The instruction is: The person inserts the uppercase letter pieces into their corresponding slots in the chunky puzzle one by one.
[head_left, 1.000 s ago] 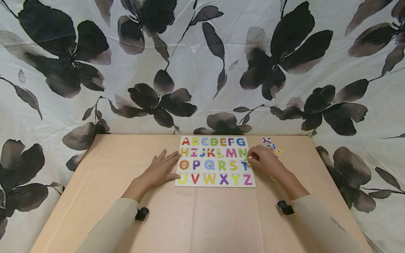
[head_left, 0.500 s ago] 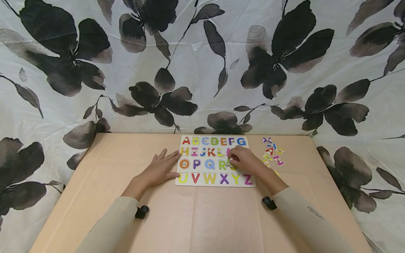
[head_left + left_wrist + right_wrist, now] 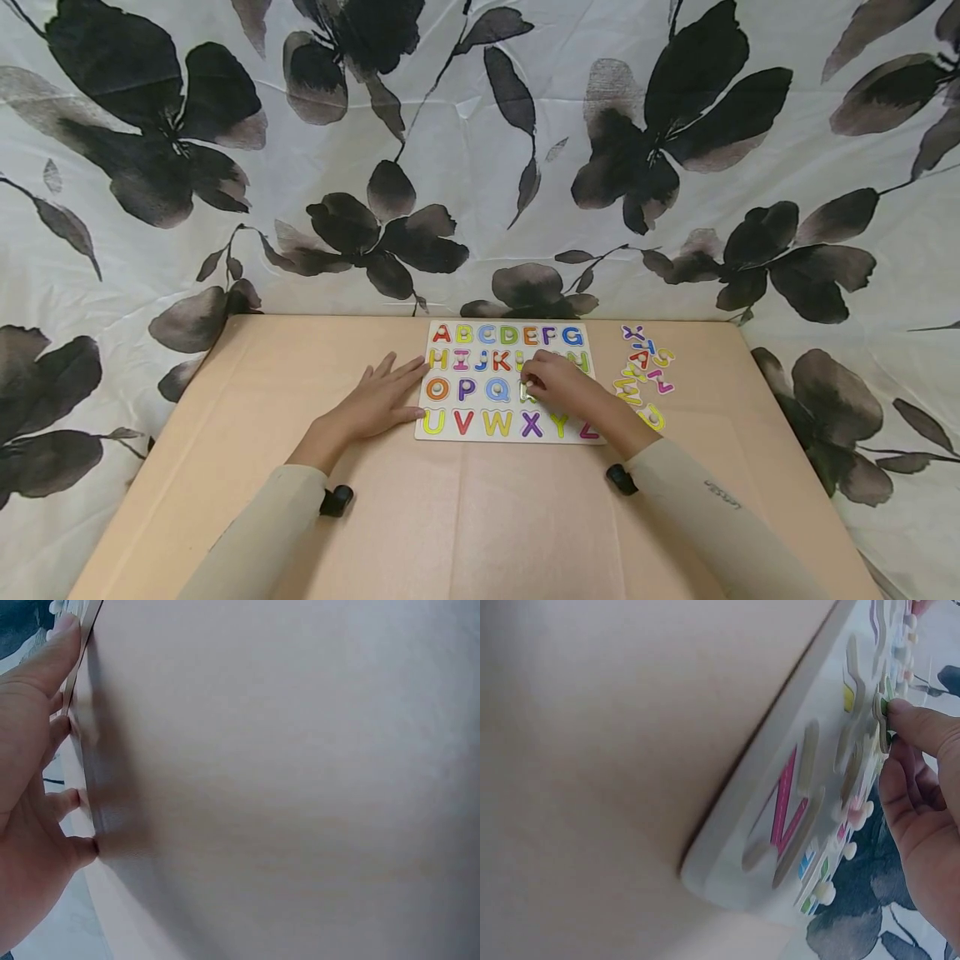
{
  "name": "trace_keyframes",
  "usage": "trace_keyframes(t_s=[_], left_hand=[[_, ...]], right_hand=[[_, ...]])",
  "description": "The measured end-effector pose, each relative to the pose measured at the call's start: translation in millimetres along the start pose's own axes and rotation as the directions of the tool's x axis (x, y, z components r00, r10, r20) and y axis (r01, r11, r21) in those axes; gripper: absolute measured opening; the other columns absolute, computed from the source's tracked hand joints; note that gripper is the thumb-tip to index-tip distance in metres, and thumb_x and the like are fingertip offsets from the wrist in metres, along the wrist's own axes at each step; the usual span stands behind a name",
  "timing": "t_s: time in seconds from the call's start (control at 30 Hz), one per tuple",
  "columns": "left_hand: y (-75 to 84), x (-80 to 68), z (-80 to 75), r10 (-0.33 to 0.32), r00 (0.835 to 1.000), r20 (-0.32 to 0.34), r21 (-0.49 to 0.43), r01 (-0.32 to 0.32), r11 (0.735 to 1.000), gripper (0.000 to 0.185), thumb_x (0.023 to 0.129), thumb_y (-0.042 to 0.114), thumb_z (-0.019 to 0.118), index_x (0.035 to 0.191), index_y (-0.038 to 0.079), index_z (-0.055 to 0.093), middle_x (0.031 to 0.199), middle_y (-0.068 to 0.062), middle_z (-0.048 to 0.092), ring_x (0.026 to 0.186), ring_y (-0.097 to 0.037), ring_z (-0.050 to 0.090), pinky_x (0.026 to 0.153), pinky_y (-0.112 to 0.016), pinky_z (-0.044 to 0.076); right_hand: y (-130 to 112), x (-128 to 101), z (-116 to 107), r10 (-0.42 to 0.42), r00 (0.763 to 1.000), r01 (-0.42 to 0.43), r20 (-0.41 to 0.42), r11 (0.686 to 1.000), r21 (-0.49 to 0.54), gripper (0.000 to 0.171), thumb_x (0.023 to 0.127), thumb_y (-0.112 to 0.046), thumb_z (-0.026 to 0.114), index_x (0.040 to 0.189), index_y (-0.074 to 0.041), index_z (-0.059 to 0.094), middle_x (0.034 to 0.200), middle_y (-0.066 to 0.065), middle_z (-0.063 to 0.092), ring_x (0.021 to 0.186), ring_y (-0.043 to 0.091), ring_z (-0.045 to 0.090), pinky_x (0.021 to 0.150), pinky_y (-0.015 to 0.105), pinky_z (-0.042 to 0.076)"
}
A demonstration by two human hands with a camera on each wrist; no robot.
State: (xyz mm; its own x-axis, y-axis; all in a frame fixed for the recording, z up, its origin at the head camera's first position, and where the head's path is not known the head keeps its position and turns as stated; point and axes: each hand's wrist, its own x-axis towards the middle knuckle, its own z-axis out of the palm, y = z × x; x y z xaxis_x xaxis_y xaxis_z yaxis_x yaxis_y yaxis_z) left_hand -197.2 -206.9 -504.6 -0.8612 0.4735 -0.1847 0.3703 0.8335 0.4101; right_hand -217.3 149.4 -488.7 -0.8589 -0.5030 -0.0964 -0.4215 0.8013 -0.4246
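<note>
A white alphabet puzzle board [image 3: 478,425] lies on the table with its colourful letters in rows. My right hand [image 3: 564,385] is over the middle right of the board, covering several letters. In the right wrist view its thumb and fingers pinch a green letter piece [image 3: 883,716] tilted on edge close over the board. My left hand [image 3: 381,402] lies at the board's left edge with fingers spread. Its fingertips are right at the board's edge in the left wrist view. Small knobs [image 3: 864,816] stand up from some letters; the pink Z recess [image 3: 784,802] shows at the near corner.
Loose letter pieces lie in a column right of the board, among them a purple X [image 3: 633,332], a red A [image 3: 639,360] and a pink L [image 3: 661,382]. The tan table [image 3: 390,533] ends at the back against a floral cloth [image 3: 480,192].
My right hand has moved left across the board with the green letter piece, from the right edge to the middle right. The left hand has stayed in place.
</note>
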Motion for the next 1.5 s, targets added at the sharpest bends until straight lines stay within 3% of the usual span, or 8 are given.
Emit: trace_keyframes(t_s=[0.47, 0.8, 1.07, 1.37, 1.5], left_hand=[[-1.3, 0.2, -0.6, 0.002, 1.000, 0.001, 0.001, -0.002, 1.000, 0.083, 0.095, 0.055, 0.067, 0.164, 0.024, 0.032, 0.172, 0.002, 0.026, 0.159, -0.046, 0.008, 0.122, -0.074, 0.009], [0.4, 0.4, -0.4, 0.003, 1.000, -0.006, 0.001, -0.003, 1.000, 0.084, 0.094, 0.057, 0.068, 0.164, 0.024, 0.033, 0.172, 0.003, 0.027, 0.159, -0.046, 0.009, 0.122, -0.074, 0.011], [0.6, -0.6, -1.9, -0.002, 1.000, 0.003, 0.009, 0.002, 1.000, 0.084, 0.095, 0.056, 0.067, 0.164, 0.024, 0.031, 0.172, 0.002, 0.026, 0.159, -0.047, 0.009, 0.122, -0.074, 0.010], [0.9, -1.1, -2.4, -0.007, 1.000, 0.012, 0.004, 0.007, 1.000, 0.082, 0.097, 0.053, 0.066, 0.164, 0.023, 0.031, 0.172, 0.001, 0.026, 0.159, -0.047, 0.008, 0.122, -0.074, 0.010], [0.6, -1.3, -2.2, 0.000, 1.000, 0.004, 0.008, 0.000, 1.000, 0.081, 0.097, 0.052, 0.066, 0.164, 0.023, 0.032, 0.172, 0.000, 0.027, 0.158, -0.048, 0.009, 0.121, -0.075, 0.010]], right_hand=[[-3, 1, 4, -0.005, 0.999, 0.005, 0.044, 1.000, -0.001, 0.011, 0.099, -0.017, 0.071, 0.109, -0.016, 0.075, 0.108, 0.000, 0.062, 0.095, 0.015, 0.054, 0.089, 0.030, 0.055], [11, -18, -11, 0.012, 1.000, -0.012, -0.021, 0.999, 0.032, 0.022, 0.097, -0.017, 0.072, 0.118, -0.014, 0.074, 0.117, 0.003, 0.065, 0.097, 0.017, 0.059, 0.094, 0.037, 0.057], [53, -44, -27, 0.130, 0.988, -0.121, -0.087, 0.987, 0.106, 0.023, 0.098, -0.016, 0.071, 0.120, -0.011, 0.072, 0.111, 0.002, 0.065, 0.094, 0.018, 0.058, 0.084, 0.033, 0.056], [108, -72, -44, 0.262, 0.949, -0.247, -0.175, 0.963, 0.105, 0.024, 0.099, -0.015, 0.070, 0.121, -0.007, 0.069, 0.106, 0.007, 0.064, 0.093, 0.023, 0.059, 0.080, 0.034, 0.055], [129, -83, -54, 0.275, 0.938, -0.261, -0.210, 0.961, 0.091, 0.022, 0.099, -0.012, 0.069, 0.120, -0.004, 0.070, 0.111, 0.012, 0.063, 0.093, 0.026, 0.061, 0.075, 0.037, 0.056]])
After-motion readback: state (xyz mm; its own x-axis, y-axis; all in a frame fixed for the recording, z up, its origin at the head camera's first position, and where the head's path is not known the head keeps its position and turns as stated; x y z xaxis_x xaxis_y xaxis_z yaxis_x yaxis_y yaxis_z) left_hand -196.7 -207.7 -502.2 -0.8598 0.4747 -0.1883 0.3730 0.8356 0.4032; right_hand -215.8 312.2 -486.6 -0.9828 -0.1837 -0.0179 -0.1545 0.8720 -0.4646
